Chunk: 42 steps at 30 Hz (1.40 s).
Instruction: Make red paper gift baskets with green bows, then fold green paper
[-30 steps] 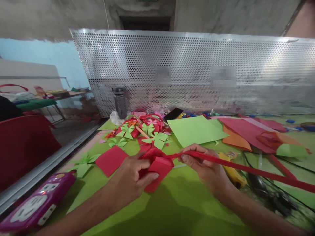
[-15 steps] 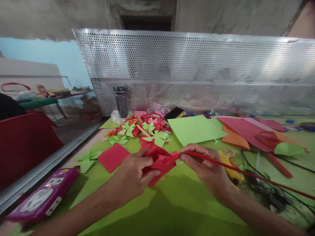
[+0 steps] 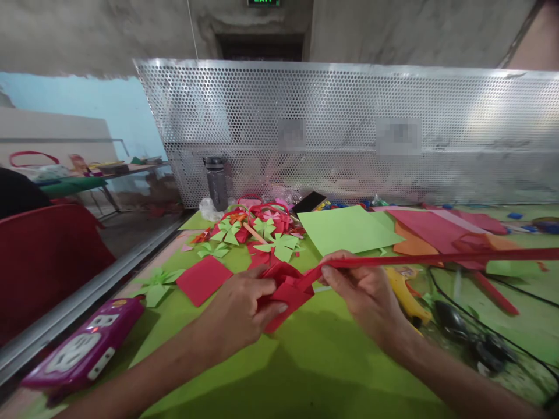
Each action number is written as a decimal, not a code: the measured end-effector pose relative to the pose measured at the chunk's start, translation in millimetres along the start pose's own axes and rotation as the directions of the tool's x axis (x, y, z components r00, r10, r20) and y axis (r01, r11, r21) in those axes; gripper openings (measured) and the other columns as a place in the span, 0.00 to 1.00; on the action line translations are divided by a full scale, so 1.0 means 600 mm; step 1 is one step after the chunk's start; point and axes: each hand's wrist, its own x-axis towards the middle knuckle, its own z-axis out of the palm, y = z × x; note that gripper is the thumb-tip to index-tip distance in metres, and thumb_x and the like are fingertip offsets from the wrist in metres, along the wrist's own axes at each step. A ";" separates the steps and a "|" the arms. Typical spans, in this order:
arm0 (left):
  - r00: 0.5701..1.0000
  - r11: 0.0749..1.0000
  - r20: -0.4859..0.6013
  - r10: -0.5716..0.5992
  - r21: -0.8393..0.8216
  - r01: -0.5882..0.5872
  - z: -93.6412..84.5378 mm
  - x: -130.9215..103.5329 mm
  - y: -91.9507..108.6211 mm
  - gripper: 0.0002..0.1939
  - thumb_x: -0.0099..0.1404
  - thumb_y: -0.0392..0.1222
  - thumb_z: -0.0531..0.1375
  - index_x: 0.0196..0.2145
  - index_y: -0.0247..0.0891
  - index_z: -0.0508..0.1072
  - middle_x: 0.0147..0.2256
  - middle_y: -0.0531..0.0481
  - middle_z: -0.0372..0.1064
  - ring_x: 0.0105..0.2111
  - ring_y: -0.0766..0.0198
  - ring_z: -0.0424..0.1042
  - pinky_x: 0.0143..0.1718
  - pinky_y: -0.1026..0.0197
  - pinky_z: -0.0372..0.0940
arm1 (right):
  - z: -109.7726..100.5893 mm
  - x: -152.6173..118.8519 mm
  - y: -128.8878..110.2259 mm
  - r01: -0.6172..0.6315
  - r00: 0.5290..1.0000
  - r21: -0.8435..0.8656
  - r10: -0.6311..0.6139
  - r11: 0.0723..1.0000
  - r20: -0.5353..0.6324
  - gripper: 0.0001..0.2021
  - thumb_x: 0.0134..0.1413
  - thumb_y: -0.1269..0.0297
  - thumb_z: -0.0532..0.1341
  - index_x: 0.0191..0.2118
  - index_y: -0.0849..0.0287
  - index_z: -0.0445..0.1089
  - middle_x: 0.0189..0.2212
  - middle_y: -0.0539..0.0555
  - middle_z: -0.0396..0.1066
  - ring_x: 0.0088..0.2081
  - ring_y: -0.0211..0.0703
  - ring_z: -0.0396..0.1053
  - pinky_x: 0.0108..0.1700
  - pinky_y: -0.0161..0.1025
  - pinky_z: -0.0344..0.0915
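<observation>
L hand (image 3: 247, 308): fingers closed on folded red paper piece (image 3: 289, 298), thumb on near face, index finger across top; piece sits at ctr. of view, over green worktop (image 3: 271, 378), tilted, w/ folded flaps at upper side. R hand (image 3: 364, 291): thumb & fingers pinching red strip (image 3: 419, 258) close to its L end; strip end meets R edge of folded piece, other end runs out of view at R. Red paper square (image 3: 204, 280) lies flat just L of L hand. Purple power strip (image 3: 82, 346) at L edge of worktop. Yellow-handled tool (image 3: 406, 297) & black cable (image 3: 465, 311) beside R forearm. Behind hands: pile of cut paper, incl. green flower cutout (image 3: 279, 245); lt.-green sheet (image 3: 349, 230) to R of pile; dk. phone (image 3: 310, 202) & grey bottle (image 3: 217, 186) farther back, near perforated metal panel (image 3: 262, 110). Pink sheet (image 3: 428, 230) at R rear.
</observation>
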 end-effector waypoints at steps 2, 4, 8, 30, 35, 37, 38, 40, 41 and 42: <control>1.000 1.000 -0.004 -0.013 0.007 0.013 -0.001 0.000 -0.001 0.15 0.64 0.44 0.56 0.22 0.37 0.65 0.29 0.51 0.67 0.28 0.65 0.65 0.29 0.62 0.56 | -0.004 0.004 0.004 -0.032 0.999 -0.005 0.032 0.999 -0.021 0.10 0.55 0.60 0.57 0.28 0.59 0.70 0.24 0.51 0.70 0.28 0.40 0.67 0.31 0.36 0.64; 0.999 0.999 -0.003 -0.033 0.015 0.033 -0.003 0.000 -0.002 0.14 0.64 0.44 0.55 0.22 0.37 0.67 0.29 0.51 0.67 0.27 0.65 0.65 0.29 0.62 0.57 | -0.013 0.013 0.009 -0.039 0.998 0.003 0.039 0.999 -0.053 0.11 0.54 0.59 0.57 0.28 0.59 0.70 0.23 0.51 0.71 0.29 0.41 0.69 0.32 0.36 0.65; 0.999 0.999 0.000 -0.042 0.028 0.042 -0.007 -0.001 -0.005 0.14 0.64 0.44 0.55 0.22 0.37 0.67 0.28 0.51 0.67 0.29 0.64 0.66 0.31 0.62 0.58 | -0.038 0.042 0.026 0.000 1.000 -0.323 -0.003 0.946 -0.010 0.10 0.56 0.62 0.53 0.32 0.60 0.69 0.24 0.52 0.72 0.29 0.41 0.70 0.32 0.35 0.65; 0.875 0.813 -0.073 0.478 0.414 -0.409 -0.021 -0.020 0.022 0.11 0.64 0.41 0.57 0.26 0.40 0.73 0.47 0.49 0.73 0.59 0.50 0.54 0.62 0.37 0.34 | 0.001 0.013 -0.012 0.448 0.883 -0.887 0.213 -0.112 0.419 0.14 0.49 0.80 0.56 0.37 0.63 0.76 0.34 0.62 0.74 0.39 0.57 0.69 0.47 0.57 0.56; 0.894 0.822 -0.039 0.446 0.413 -0.392 -0.023 -0.016 0.017 0.11 0.65 0.38 0.56 0.26 0.40 0.73 0.48 0.47 0.72 0.60 0.48 0.53 0.60 0.35 0.38 | -0.009 0.006 -0.009 0.507 0.861 -0.853 0.124 -0.122 0.494 0.12 0.43 0.79 0.59 0.32 0.61 0.77 0.31 0.61 0.74 0.37 0.57 0.69 0.49 0.59 0.56; 0.913 0.837 0.003 0.409 0.398 -0.376 -0.022 -0.015 0.010 0.11 0.65 0.40 0.56 0.27 0.40 0.74 0.47 0.47 0.72 0.60 0.47 0.54 0.60 0.34 0.39 | -0.016 0.005 -0.004 0.505 0.862 -0.855 0.017 -0.119 0.507 0.11 0.41 0.79 0.58 0.30 0.62 0.76 0.28 0.60 0.72 0.35 0.55 0.68 0.47 0.58 0.57; 0.920 0.843 0.026 0.391 0.391 -0.369 -0.022 -0.015 0.006 0.11 0.66 0.41 0.56 0.28 0.40 0.74 0.47 0.47 0.73 0.59 0.47 0.54 0.60 0.35 0.39 | -0.020 0.006 -0.002 0.503 0.860 -0.857 -0.039 -0.115 0.509 0.10 0.41 0.79 0.58 0.29 0.62 0.75 0.27 0.59 0.71 0.34 0.54 0.68 0.47 0.57 0.58; 0.926 0.850 0.062 0.373 0.377 -0.368 -0.019 -0.015 -0.002 0.10 0.67 0.42 0.55 0.32 0.41 0.74 0.48 0.48 0.72 0.59 0.47 0.54 0.60 0.37 0.43 | -0.026 0.007 0.001 0.497 0.853 -0.862 -0.125 -0.103 0.507 0.09 0.41 0.78 0.58 0.27 0.61 0.74 0.25 0.57 0.69 0.33 0.53 0.67 0.46 0.55 0.57; 0.922 0.849 0.071 0.380 0.370 -0.378 -0.018 -0.016 -0.004 0.09 0.67 0.42 0.54 0.34 0.42 0.74 0.48 0.49 0.72 0.59 0.48 0.54 0.59 0.38 0.45 | -0.029 0.007 0.002 0.492 0.851 -0.865 -0.153 -0.101 0.502 0.09 0.41 0.78 0.57 0.27 0.61 0.73 0.26 0.57 0.69 0.34 0.52 0.66 0.47 0.55 0.56; 0.916 0.845 0.075 0.394 0.361 -0.393 -0.016 -0.016 -0.006 0.09 0.67 0.42 0.54 0.35 0.42 0.74 0.49 0.50 0.72 0.59 0.48 0.54 0.59 0.40 0.47 | -0.031 0.008 0.003 0.487 0.850 -0.868 -0.172 -0.101 0.497 0.09 0.42 0.78 0.57 0.27 0.62 0.73 0.26 0.58 0.69 0.34 0.52 0.66 0.48 0.55 0.56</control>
